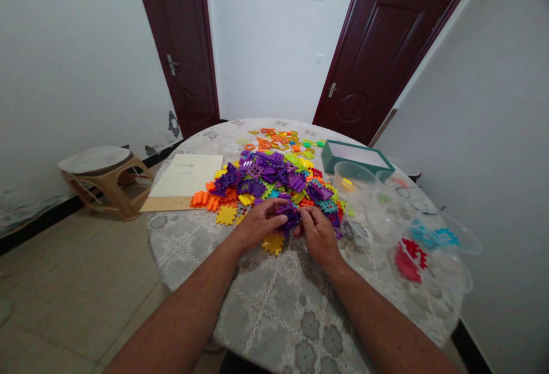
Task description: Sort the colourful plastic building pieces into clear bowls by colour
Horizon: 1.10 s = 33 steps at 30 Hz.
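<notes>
My left hand (262,222) is closed around a dark purple plastic building piece (289,218) with notched edges, its thumb lying across the front. From the other side my right hand (318,232) pinches the same piece between thumb and fingers. Whether it is one piece or a few joined together I cannot tell. Just beyond both hands rises a heap of coloured interlocking plastic pieces (274,171), mostly purple on top. Below my left hand a yellow gear-shaped piece (273,243) lies on the tablecloth, and another yellow piece (226,215) is at the heap's front left.
Clear plastic tubs (380,225) stand on the right; some hold blue pieces (434,235) and red pieces (410,259). Behind them sits a green open box (358,156). Paper sheets (185,175) lie on the left of the round table (266,311). A stool (107,179) stands beyond the left edge.
</notes>
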Available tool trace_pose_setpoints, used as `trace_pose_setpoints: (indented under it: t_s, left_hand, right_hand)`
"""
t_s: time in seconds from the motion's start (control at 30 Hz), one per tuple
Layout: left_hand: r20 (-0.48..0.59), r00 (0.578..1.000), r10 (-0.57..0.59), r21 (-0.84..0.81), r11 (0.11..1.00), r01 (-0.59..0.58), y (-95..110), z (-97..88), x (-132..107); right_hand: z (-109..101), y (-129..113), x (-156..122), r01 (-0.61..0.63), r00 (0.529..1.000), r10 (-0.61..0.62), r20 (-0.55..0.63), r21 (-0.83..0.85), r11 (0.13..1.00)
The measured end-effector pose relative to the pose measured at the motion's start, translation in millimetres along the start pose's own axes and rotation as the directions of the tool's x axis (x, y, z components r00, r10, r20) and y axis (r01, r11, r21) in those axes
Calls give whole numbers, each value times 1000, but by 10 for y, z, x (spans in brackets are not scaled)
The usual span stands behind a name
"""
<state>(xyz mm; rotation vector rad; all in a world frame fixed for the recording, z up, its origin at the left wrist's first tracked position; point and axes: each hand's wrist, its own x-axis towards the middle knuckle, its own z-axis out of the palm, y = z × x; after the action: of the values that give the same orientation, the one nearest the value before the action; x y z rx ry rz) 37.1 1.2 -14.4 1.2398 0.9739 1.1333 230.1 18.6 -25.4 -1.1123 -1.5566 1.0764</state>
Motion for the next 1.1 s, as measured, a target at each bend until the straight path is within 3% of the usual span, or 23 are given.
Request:
trace_pose_setpoints:
  t_s: [0.23, 0.33, 0.43, 0.53, 0.67, 0.73, 0.8, 0.87, 0.97, 1.1]
  left_hand:
    - [14, 995, 101, 151, 983, -102, -55, -56, 18]
    - [26, 990, 139, 241, 960, -141, -73, -78, 19]
    - [55, 983, 177, 322, 928, -185, -91, -91, 15]
    - [96, 977, 191, 394, 894, -214, -93, -78, -1]
    - [149, 977, 153, 320, 927, -195, -70, -25, -39]
    - [92, 983, 158, 321, 930, -180, -60, -9, -51]
    - [-37, 966, 257, 466, 859, -211, -62, -15, -52]
    - [-115, 893, 435, 656, 709, -261, -82, -39, -41]
    - [-40, 775, 631, 818, 466, -337, -132, -78, -16]
    - [85, 716, 693, 877, 290, -384, -173, -100, 9]
  right_hand:
    - [32, 17, 24, -142, 986, 116, 118, 237, 961]
    - [16, -31, 47, -238, 959, 185, 216, 250, 939]
    - [-15, -106, 59, -258, 943, 217, 251, 143, 956]
    - [-56, -205, 35, -187, 940, 197, 277, -63, 980]
    - [-200, -400, -5, -71, 922, 178, 343, -304, 950]
    - [-357, -516, 58, -65, 910, 194, 366, -336, 939]
    - [-581, -626, 239, -64, 912, 189, 365, -327, 943]
    - [-853, -709, 552, -35, 939, 140, 314, -319, 947]
    - [-1261, -736, 1205, -2, 991, 52, 121, -376, 927]
    - [-1633, -607, 2064, -144, 980, 56, -192, -483, 864]
